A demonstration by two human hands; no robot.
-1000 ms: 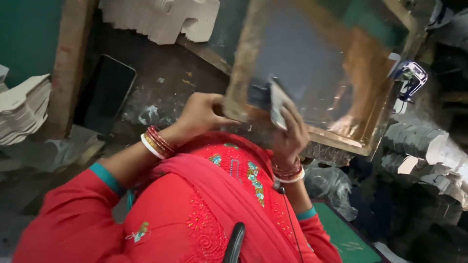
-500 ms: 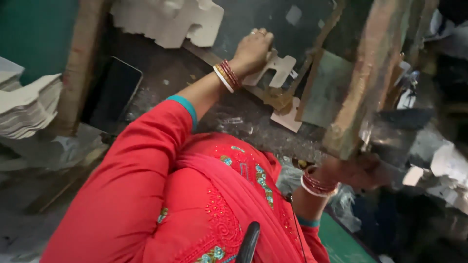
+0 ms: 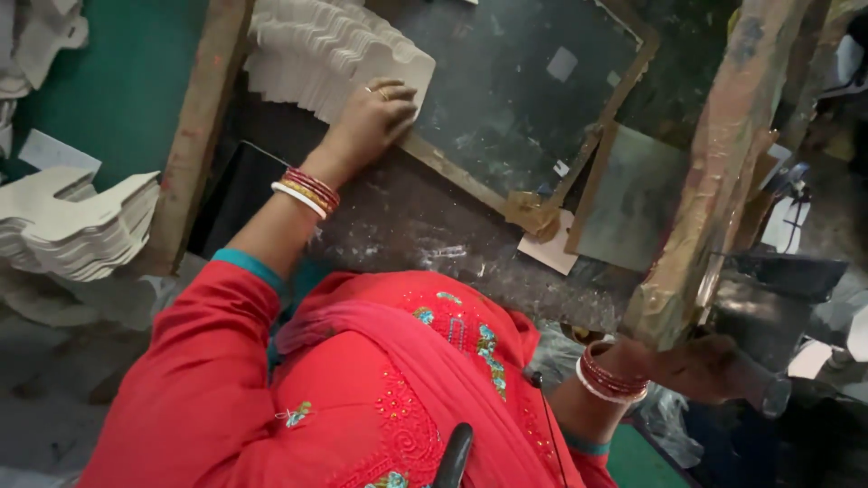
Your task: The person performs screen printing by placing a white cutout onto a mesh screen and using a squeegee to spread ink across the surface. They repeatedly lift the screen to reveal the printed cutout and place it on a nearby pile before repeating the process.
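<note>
My left hand (image 3: pixel 375 113) reaches forward onto a fanned stack of white die-cut card blanks (image 3: pixel 312 45), its fingers curled over the top blank's near edge. My right hand (image 3: pixel 705 366), with red and white bangles at the wrist, grips the lower end of a paint-stained wooden screen frame (image 3: pixel 714 181). The frame is tilted up on edge at the right. Between the two hands lies the dark printing bed (image 3: pixel 515 99) with a wooden border; small white scraps lie on it.
Another stack of white blanks (image 3: pixel 77 226) sits at the left beside a wooden post (image 3: pixel 194 154) and a green surface (image 3: pixel 117 90). A dark flat slab (image 3: pixel 226 194) lies near my left forearm. A grey sheet (image 3: pixel 633 203) and dark clutter fill the right side.
The screen frame lay flat under both hands and has swung up to the right in my right hand. My left hand has carried a white blank from the bed to the stack.
</note>
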